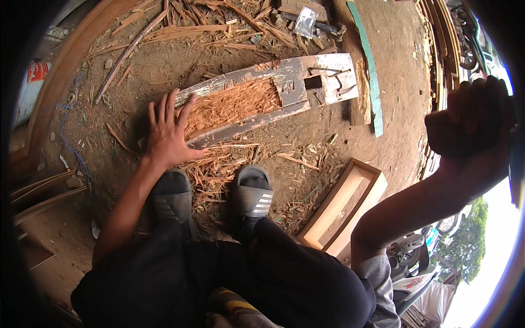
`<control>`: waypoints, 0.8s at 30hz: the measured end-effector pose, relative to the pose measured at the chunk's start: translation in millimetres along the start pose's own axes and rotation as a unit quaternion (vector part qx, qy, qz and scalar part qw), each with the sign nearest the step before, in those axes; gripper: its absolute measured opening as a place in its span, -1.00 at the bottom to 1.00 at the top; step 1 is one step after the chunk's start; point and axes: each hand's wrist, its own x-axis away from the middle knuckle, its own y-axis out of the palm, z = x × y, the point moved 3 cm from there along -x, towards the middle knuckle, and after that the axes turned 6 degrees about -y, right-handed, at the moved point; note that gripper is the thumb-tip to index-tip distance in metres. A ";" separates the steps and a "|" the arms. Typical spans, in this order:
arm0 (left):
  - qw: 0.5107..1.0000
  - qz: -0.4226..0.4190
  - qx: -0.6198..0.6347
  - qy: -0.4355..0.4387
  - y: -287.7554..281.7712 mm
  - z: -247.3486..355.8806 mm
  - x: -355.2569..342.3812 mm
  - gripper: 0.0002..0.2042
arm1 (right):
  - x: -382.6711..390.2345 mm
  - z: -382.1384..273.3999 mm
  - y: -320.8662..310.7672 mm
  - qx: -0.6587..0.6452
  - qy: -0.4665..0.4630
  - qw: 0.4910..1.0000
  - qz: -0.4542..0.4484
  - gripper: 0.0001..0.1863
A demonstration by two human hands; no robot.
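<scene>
A long weathered board [301, 82] lies crosswise on the dirt, its long recess filled with reddish wood shavings [235, 109]; several dark metal pieces [328, 74] sit at its right end beside a square hole. My left hand [168, 134] rests with spread fingers across the board's left end, thumb at the near edge. At the upper right, my right hand [471, 112] is raised in a fist round a dark tool [437, 131], whose shape is hard to make out in shadow.
Sandaled feet [252, 197] are below the board. An open wooden frame [314, 224] lies lower right. A timber with a green strip [371, 74], a hammer [328, 28], splinters and stacked boards [437, 27] surround me. A container [34, 87] stands left; motorbikes [410, 257] are at right.
</scene>
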 end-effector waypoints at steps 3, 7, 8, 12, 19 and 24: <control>1.000 -0.022 -0.003 -0.005 -3.5 3.8 -0.9 0.29 | 14.5 90.1 11.0 0.112 -0.126 0.933 0.319 -0.75; 1.000 0.004 0.006 0.029 -2.1 2.5 -5.8 0.30 | 92.9 278.0 -7.4 0.183 0.437 0.879 0.047 -0.80; 0.999 -0.020 -0.001 0.033 0.7 1.2 -8.3 0.27 | 90.4 268.8 -5.8 0.178 0.431 0.884 0.027 -0.79; 0.999 -0.031 -0.028 0.025 -5.9 0.1 -7.1 0.28 | 66.3 216.4 44.4 0.062 0.427 0.902 -0.030 -0.77; 0.999 -0.015 -0.018 0.036 -9.2 -3.1 -5.5 0.27 | 73.4 78.8 23.0 -0.009 0.231 0.970 0.079 -0.74; 0.999 -0.010 -0.017 0.046 -3.9 0.0 -5.1 0.27 | 54.3 28.0 -9.5 -0.002 0.004 0.971 0.239 -0.77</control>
